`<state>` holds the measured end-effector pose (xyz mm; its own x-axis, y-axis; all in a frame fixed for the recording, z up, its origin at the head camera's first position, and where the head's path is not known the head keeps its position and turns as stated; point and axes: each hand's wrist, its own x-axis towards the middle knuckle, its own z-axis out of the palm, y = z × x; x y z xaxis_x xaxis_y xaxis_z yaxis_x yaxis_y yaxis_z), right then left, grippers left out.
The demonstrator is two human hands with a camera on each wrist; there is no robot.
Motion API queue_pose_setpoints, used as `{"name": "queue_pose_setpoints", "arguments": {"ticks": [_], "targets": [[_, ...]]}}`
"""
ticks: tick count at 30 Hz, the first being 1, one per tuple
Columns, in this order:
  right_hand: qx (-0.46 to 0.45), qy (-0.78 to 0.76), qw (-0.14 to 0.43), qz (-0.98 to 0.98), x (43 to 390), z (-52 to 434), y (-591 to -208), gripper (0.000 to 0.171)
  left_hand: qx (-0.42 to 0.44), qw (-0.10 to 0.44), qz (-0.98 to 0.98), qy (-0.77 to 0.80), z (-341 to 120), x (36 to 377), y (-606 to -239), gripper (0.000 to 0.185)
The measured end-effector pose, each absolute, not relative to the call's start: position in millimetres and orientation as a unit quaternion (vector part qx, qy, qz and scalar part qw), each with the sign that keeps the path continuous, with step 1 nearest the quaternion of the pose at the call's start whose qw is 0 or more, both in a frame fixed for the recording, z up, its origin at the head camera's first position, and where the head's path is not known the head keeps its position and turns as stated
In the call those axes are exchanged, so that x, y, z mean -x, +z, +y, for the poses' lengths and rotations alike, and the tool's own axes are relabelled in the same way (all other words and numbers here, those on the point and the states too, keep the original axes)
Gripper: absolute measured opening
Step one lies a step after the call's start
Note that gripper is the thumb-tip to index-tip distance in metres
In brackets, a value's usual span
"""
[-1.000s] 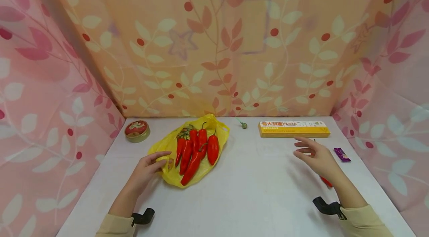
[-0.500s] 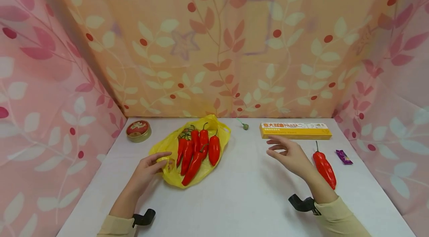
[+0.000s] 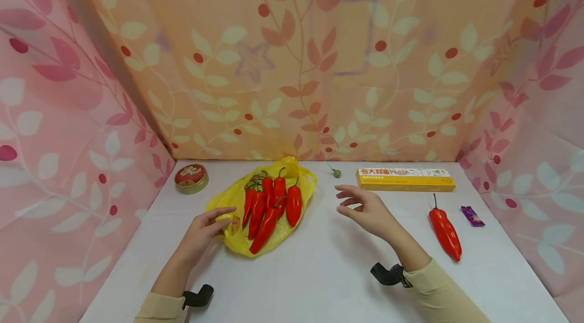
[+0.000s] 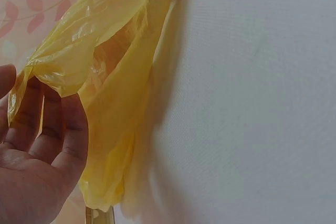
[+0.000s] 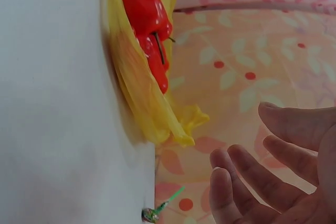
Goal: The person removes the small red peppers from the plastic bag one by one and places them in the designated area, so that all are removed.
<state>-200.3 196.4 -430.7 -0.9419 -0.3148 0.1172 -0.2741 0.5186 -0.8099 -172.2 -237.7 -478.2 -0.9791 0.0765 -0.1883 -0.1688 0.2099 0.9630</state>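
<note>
Head view: peppers [image 3: 269, 205] lie lengthwise, stems rearward.

The head camera looks forward and down over the whole table [image 3: 328, 272] toward its far edge. The left wrist camera sits close against the yellow plastic bag [image 4: 113, 77], facing along the tabletop; the right wrist camera looks past the right hand [image 5: 273, 177] at the same bag's far side.

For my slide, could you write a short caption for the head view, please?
Left hand holds a yellow bag of red peppers; open right hand hovers near it.
</note>
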Motion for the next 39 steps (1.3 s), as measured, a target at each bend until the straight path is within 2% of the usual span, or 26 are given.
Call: {"name": "queue_pose_setpoints", "arguments": {"ticks": [17,25,39], "targets": [[0.201,-0.515,0.073,0.83,215.7,138.5,-443.0,0.05,0.026,0.099,0.772,0.627,-235.7,175.2,-478.3,0.04],[0.225,-0.55,0.092,0.799,224.9,107.7,-465.8,0.053,0.03,0.098,0.773,0.626,-235.6,172.8,-479.0,0.04],[0.175,-0.59,0.118,0.779,225.9,66.2,-482.7,0.051,0.032,0.099,0.771,0.628,-235.6,172.5,-480.1,0.041]]}}
